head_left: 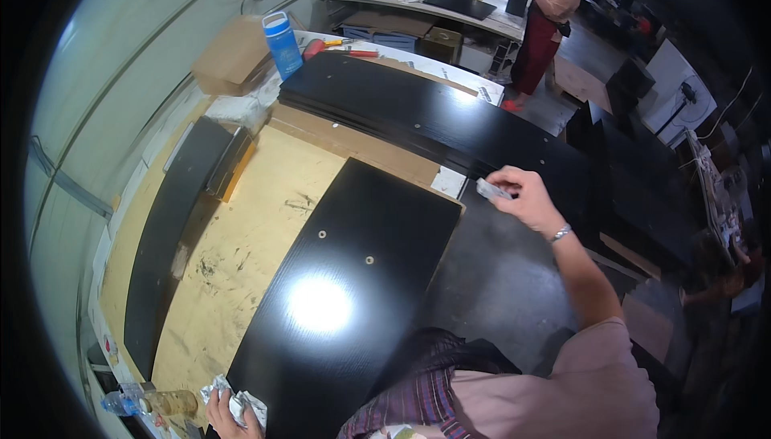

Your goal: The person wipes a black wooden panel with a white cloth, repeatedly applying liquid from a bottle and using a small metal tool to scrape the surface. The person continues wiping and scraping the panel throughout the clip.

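A glossy black panel (345,278) with two small round holes lies on the tan workbench (241,238) in front of me. My left hand (229,416) at the bottom edge grips a crumpled white rag (241,400) at the panel's near corner. My right hand (522,196) is raised past the panel's right side, above the grey floor, pinching a small pale flat object (491,190) between its fingertips. A wristwatch sits on that wrist.
A stack of long black panels (418,114) lies across the far bench. A narrow black board (173,230) lies at left. A blue bottle (283,44), cardboard box (233,57), red-handled tools and a plastic bottle (152,401) are around. Another person (546,21) stands at a far table.
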Motion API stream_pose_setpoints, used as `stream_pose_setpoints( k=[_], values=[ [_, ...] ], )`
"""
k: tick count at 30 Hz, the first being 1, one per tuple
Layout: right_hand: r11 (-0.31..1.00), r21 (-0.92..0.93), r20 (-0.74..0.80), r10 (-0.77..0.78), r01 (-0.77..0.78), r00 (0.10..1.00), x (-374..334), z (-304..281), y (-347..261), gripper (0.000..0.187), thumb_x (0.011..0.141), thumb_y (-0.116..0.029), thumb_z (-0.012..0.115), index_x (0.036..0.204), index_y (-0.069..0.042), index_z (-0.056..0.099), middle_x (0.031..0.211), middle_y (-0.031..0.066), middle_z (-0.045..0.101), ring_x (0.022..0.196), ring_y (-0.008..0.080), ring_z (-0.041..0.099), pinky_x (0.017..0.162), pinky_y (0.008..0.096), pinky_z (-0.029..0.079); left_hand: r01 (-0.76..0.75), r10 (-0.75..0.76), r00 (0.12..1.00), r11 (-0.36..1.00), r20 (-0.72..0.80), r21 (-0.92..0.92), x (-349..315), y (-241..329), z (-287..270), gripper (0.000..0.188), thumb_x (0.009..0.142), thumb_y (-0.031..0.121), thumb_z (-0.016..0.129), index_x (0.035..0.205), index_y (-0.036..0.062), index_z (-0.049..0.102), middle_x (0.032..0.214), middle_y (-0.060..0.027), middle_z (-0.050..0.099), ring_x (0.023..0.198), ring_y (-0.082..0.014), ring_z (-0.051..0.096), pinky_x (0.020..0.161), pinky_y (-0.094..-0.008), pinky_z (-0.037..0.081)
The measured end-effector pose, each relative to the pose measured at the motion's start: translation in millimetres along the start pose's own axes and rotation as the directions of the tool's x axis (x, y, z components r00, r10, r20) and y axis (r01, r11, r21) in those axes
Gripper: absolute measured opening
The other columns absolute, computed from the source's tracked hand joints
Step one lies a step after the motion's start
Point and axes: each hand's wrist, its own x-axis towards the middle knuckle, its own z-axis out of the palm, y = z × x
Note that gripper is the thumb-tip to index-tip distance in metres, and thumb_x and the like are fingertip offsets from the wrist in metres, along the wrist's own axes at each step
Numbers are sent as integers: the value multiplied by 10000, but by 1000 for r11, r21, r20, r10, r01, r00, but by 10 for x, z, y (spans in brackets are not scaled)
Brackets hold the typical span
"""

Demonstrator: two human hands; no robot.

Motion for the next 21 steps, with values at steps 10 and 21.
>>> stream_pose_setpoints(
  k=[10,21],
  values=[
    [942,-116,147,-297,315,943,-680,849,-230,230,739,-92,747,968,-71,732,918,89,669,850,302,678,777,373,554,-44,46,999,994,-26,96,-32,-16,-11,395,923,227,723,1259,23,689,1300,-203,668,1244,-391,589,1085,-479,433],
    [886,-160,-23,-444,435,896,-990,1325,-325,266,732,-97,748,997,-89,720,923,86,634,863,295,637,757,407,548,-80,86,994,994,-75,80,-38,-23,34,390,924,231,736,1249,20,688,1311,-195,663,1230,-387,598,1061,-476,448]
  ],
)
